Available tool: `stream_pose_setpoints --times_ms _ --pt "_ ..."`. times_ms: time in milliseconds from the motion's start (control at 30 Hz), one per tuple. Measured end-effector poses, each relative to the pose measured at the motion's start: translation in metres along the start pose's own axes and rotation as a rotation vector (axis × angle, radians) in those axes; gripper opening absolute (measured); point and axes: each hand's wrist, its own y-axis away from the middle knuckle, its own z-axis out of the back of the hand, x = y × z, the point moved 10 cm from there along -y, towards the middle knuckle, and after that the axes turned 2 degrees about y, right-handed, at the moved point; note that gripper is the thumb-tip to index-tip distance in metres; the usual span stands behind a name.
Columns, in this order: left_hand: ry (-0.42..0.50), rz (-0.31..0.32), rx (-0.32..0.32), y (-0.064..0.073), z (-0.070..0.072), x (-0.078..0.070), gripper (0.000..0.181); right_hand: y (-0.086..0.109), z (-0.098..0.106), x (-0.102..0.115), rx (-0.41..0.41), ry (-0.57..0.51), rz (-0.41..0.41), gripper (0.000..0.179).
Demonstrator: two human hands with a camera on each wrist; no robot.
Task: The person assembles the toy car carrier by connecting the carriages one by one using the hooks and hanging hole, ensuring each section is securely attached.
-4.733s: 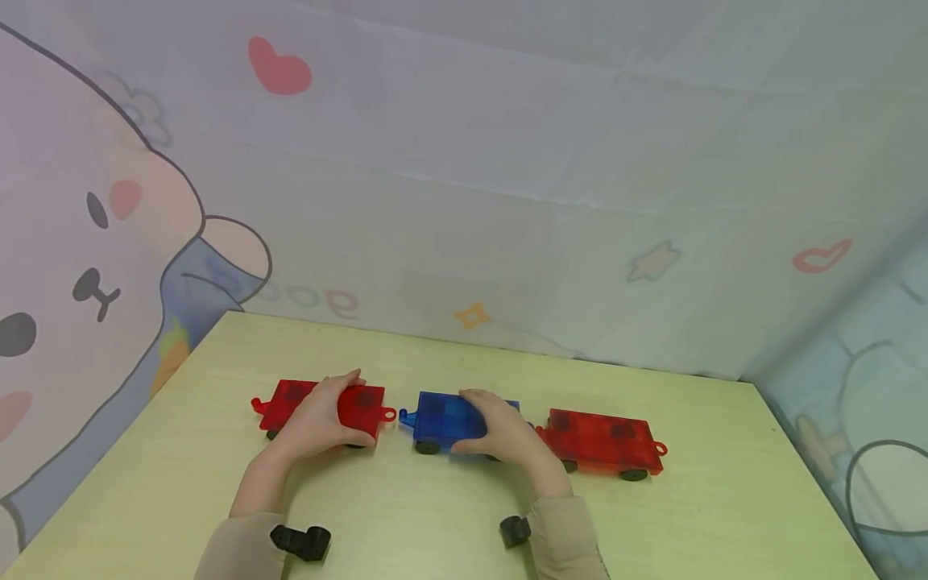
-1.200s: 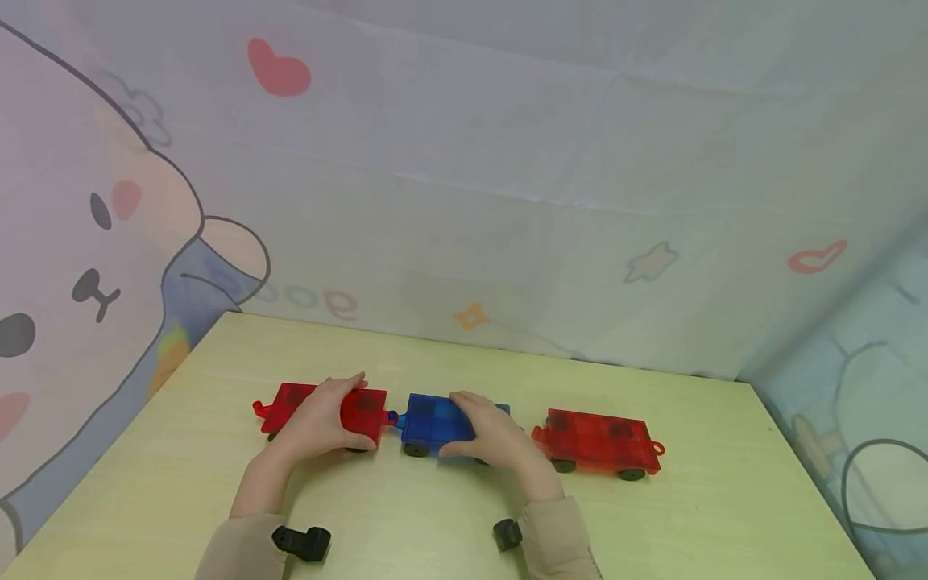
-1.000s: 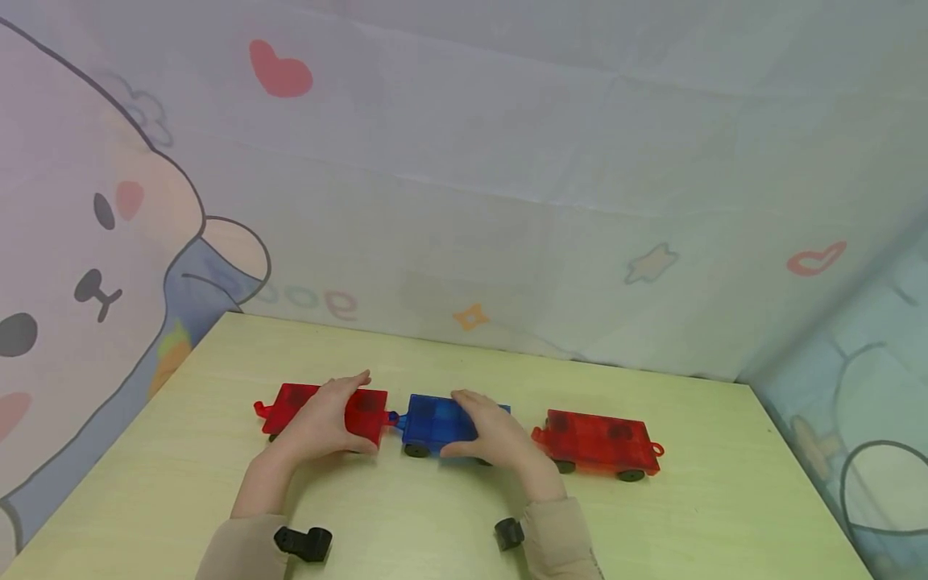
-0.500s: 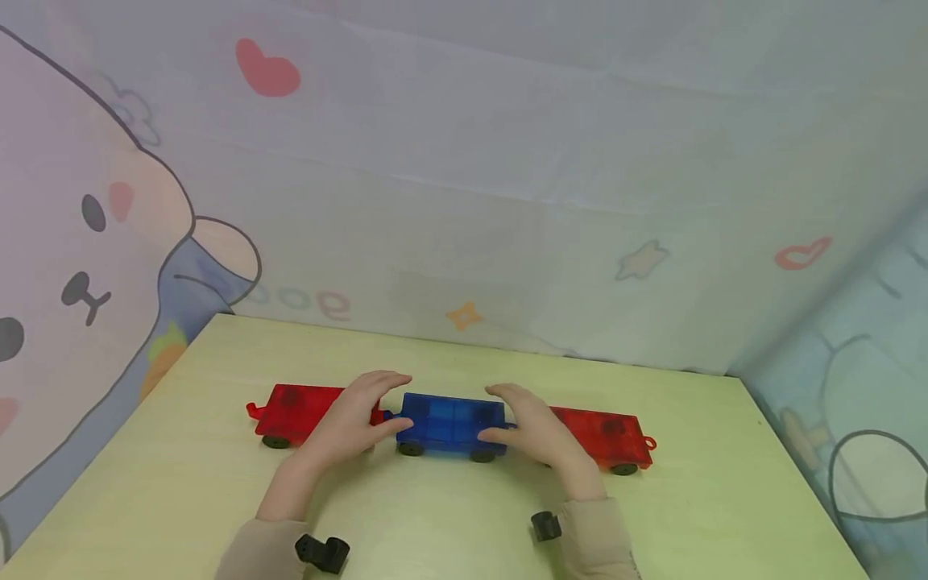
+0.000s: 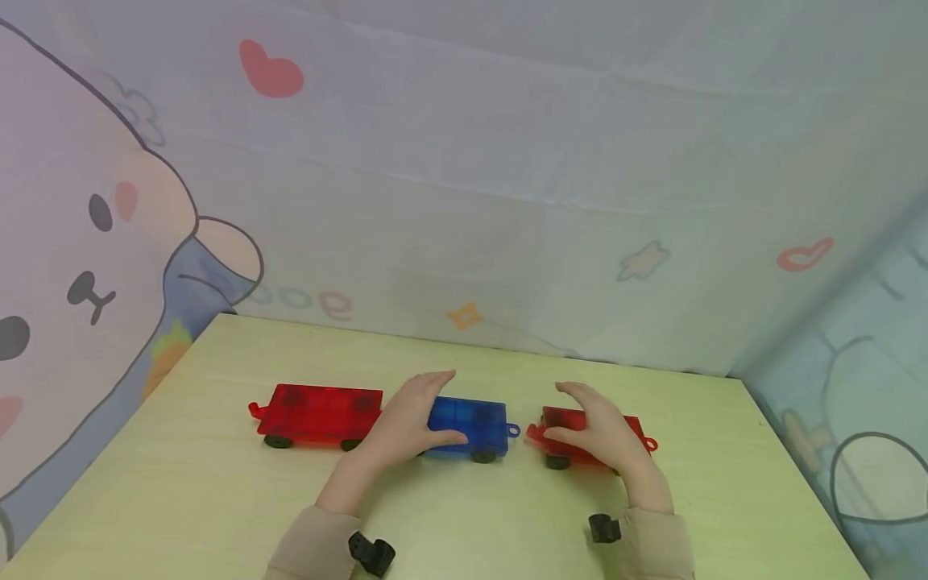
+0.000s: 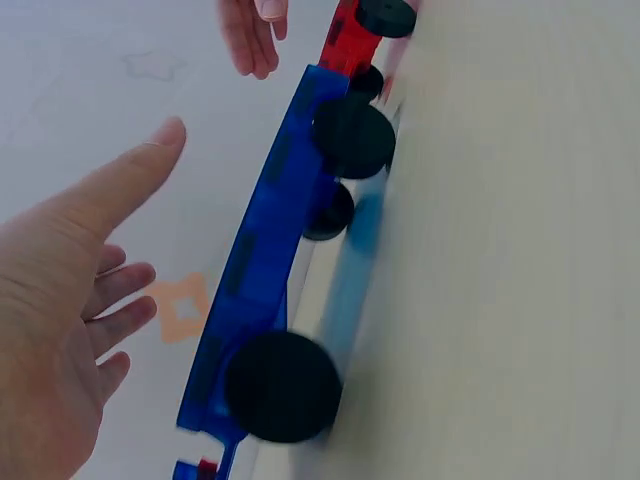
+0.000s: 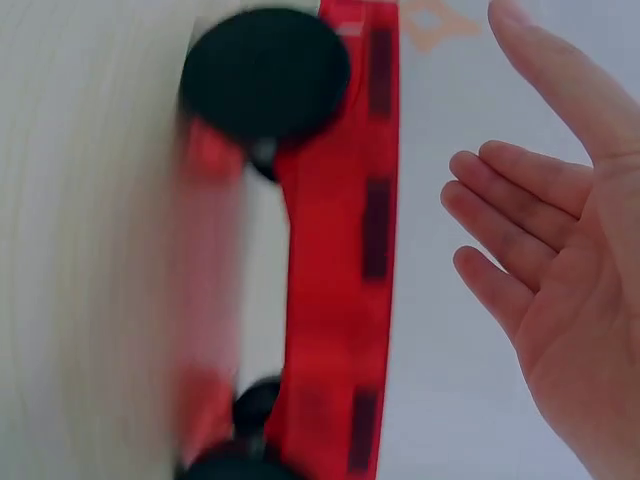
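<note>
Three toy train cars with dark wheels stand in a row on the table: a red car on the left, a blue car in the middle and another red car on the right. My left hand hovers over the blue car's left end, fingers spread and apart from it in the left wrist view. That hand hides the joint with the left red car in the head view. Over the right red car is my right hand, its fingers loosely extended without touching. A small gap separates the blue ring from the right car's hook.
The pale wooden table ends at the back against a printed cloth with a cartoon animal on its left side. Black camera mounts sit on both sleeves.
The blue car moved left and its hook met the left red car's ring. Both hands then let go and shifted right, the left to the blue car, the right to the right red car.
</note>
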Motion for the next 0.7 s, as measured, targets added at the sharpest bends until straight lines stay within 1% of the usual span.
stream_pose_setpoints --times_ms 133,267,367,500,700 --pt "0.046 0.06 0.029 -0.006 -0.013 0.0 0.094 0.005 0.004 -0.016 0.0 0.016 -0.028 0.079" --pt "0.083 0.092 0.028 -0.008 -0.022 0.0 0.099 0.008 0.005 -0.026 0.007 0.006 -0.025 0.083" --pt "0.098 0.096 0.027 -0.009 -0.026 -0.002 0.102 0.01 0.006 -0.031 0.017 -0.004 -0.011 0.085" --pt "0.088 0.088 0.039 -0.009 -0.031 -0.005 0.104 0.014 0.006 -0.039 0.026 -0.011 -0.007 0.089" --pt "0.066 0.067 0.045 -0.008 -0.036 -0.006 0.103 0.022 0.009 -0.052 0.051 -0.029 -0.031 0.093"
